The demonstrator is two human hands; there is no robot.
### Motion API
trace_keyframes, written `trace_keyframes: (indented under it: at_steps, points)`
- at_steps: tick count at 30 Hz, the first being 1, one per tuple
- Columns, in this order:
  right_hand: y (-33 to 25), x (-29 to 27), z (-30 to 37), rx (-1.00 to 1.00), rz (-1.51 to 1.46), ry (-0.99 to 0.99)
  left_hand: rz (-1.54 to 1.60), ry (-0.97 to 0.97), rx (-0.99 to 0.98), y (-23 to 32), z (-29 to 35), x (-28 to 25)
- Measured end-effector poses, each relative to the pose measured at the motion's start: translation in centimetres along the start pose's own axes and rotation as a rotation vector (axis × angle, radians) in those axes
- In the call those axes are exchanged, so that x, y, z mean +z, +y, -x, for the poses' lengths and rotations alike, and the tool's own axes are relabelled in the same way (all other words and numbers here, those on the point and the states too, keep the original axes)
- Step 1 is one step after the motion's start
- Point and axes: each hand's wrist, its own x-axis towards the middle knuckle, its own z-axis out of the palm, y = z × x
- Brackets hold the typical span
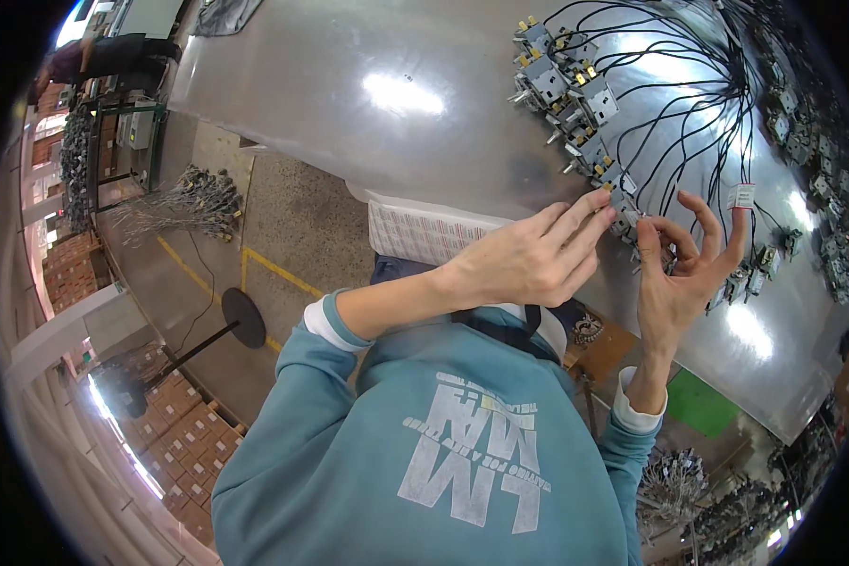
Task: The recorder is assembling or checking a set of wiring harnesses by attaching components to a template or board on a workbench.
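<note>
My left hand (538, 259): fingers together, tips at the near end of the row of metal units (585, 104) on the worktop (424, 151); can't tell if pinching. My right hand (679, 288): fingers spread just beside them, label (741, 196) at one fingertip.

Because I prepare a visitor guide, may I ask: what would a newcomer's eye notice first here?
Probably the black cables at upper right, fanning out from one bundle to small metal parts on the shiny table. Next, the left hand and right hand, right of centre, with fingertips close to those parts. Below, the teal sweatshirt with white print fills the lower middle.
</note>
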Motion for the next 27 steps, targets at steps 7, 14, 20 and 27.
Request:
trace_keyframes:
  at_steps: [7, 14, 20, 27]
  points:
    - [0.5, 0.3, 0.1, -0.052, 0.059, 0.002, -0.019, 0.006, 0.023, 0.0, 0.1, -0.1]
    - [0.8, 0.8, 0.0, -0.127, 0.151, -0.011, -0.091, 0.008, 0.019, 0.4, 0.3, 0.6]
    - [1.6, 0.8, -0.2, -0.209, 0.158, -0.031, -0.158, -0.024, 0.002, 0.7, -0.1, 0.9]
    - [2.1, 0.2, -0.7, -0.463, 0.264, -0.047, -0.339, -0.091, 0.006, 1.8, -0.9, 0.3]
